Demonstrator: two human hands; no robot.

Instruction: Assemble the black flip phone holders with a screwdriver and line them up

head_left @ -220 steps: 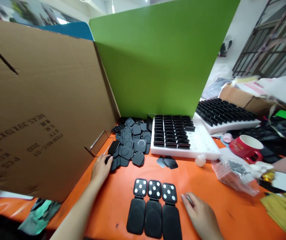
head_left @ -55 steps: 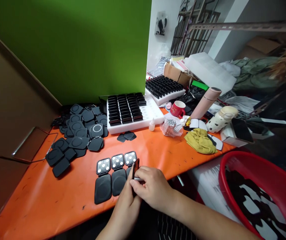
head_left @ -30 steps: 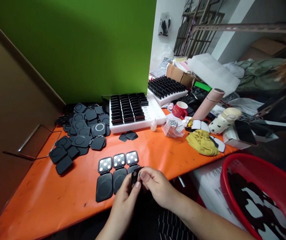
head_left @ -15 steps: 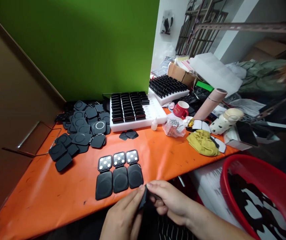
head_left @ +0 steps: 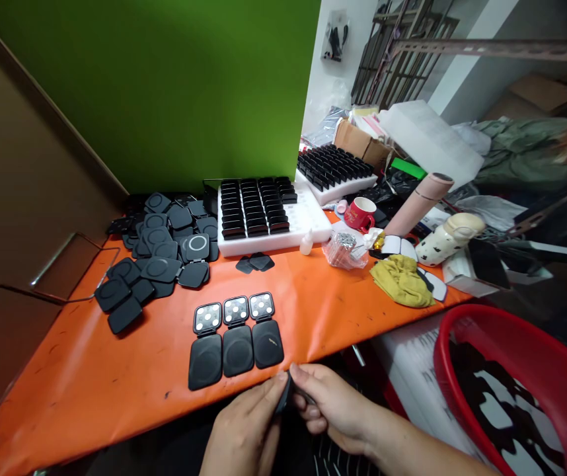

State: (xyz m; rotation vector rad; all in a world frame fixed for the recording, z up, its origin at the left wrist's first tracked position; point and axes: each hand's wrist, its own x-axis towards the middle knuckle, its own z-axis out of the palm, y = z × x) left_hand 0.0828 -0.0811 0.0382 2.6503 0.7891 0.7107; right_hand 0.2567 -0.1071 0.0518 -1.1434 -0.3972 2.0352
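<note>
My left hand [head_left: 246,430] and my right hand [head_left: 330,410] meet just below the front edge of the orange table [head_left: 115,377]. Together they pinch a small flat black part [head_left: 284,396], held edge-on between the fingertips. On the table just beyond them lie three opened black hinged cases [head_left: 236,336] side by side, their upper halves showing white dots. A pile of loose black square pads [head_left: 157,254] lies at the back left.
A white tray of black parts [head_left: 268,218] stands against the green panel, a second tray [head_left: 336,173] behind it. A red mug [head_left: 360,213], a clear bag of small metal bits [head_left: 345,250], a yellow cloth [head_left: 401,281] and clutter lie right. A red basin [head_left: 516,383] sits below.
Both hands have drawn back from the row of cases toward me, below the table edge, still holding the black part. The third case's lower half is now uncovered.
</note>
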